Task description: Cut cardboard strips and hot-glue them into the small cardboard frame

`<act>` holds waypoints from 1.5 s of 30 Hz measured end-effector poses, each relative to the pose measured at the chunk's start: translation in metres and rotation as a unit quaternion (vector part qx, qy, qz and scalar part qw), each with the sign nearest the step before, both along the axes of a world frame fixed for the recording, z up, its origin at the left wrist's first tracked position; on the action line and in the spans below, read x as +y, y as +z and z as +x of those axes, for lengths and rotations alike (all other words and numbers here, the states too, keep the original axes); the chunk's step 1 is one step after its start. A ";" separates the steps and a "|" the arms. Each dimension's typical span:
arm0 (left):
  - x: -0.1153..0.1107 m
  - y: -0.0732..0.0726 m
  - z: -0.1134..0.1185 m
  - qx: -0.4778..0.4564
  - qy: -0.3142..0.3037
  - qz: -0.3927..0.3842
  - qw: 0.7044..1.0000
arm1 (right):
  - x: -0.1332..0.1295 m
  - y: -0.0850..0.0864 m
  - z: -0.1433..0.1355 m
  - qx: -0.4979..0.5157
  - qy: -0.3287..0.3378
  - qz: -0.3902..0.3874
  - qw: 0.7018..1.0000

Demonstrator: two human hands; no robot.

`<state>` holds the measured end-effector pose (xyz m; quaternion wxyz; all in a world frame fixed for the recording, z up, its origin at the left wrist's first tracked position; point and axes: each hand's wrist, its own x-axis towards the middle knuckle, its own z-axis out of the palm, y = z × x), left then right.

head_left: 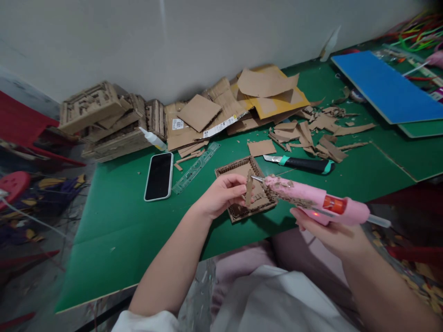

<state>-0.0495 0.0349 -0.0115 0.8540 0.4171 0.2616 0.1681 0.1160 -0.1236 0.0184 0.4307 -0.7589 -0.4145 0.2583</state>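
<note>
My left hand (230, 193) pinches a narrow cardboard strip (248, 189), held upright over a shallow cardboard tray (238, 213) with corrugated walls. Wrapped round the handle of a pink hot glue gun (304, 193) is my right hand (325, 230). The gun's metal nozzle meets or nearly meets the strip's upper part. A small light glows on its side, and a clear glue stick (379, 221) pokes from the back. Bits of cardboard cling to its front end. The tray lies on the green table, partly hidden by my left hand.
A utility knife (301, 163) lies with its blade out behind the glue gun. A phone (158, 176), a clear ruler (196, 168) and a white bottle (153, 139) are to the left. Stacked cardboard pieces (100, 120), sheets, scraps (325, 124) and a blue board (384, 85) line the back.
</note>
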 end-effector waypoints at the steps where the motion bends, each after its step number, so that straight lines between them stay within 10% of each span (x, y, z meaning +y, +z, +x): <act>1: 0.000 0.000 0.000 0.002 0.000 0.002 1.000 | 0.000 0.000 0.000 -0.001 0.001 0.002 1.000; 45: 0.001 -0.002 -0.001 -0.025 0.031 -0.005 0.999 | -0.011 -0.010 0.010 -0.018 0.148 0.004 0.989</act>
